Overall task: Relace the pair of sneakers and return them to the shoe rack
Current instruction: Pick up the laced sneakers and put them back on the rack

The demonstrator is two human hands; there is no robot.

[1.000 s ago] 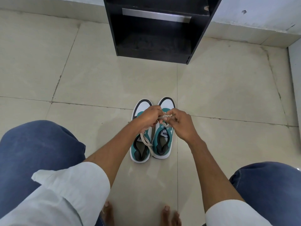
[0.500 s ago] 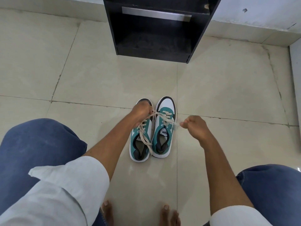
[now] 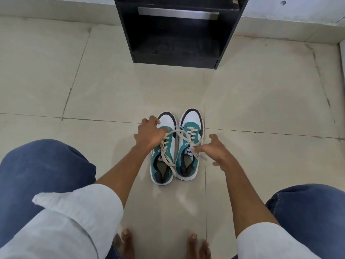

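My left hand [image 3: 149,134] and right hand [image 3: 214,149] have pulled apart, each pinching a lace [image 3: 183,136] end: the right sneaker [image 3: 189,144] between them is cinching. The shoe rack [image 3: 177,32] waits beyond.

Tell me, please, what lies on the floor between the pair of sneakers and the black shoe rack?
Nothing: in the head view, only bare beige tile floor separates the sneakers from the shoe rack; one grout line runs there.
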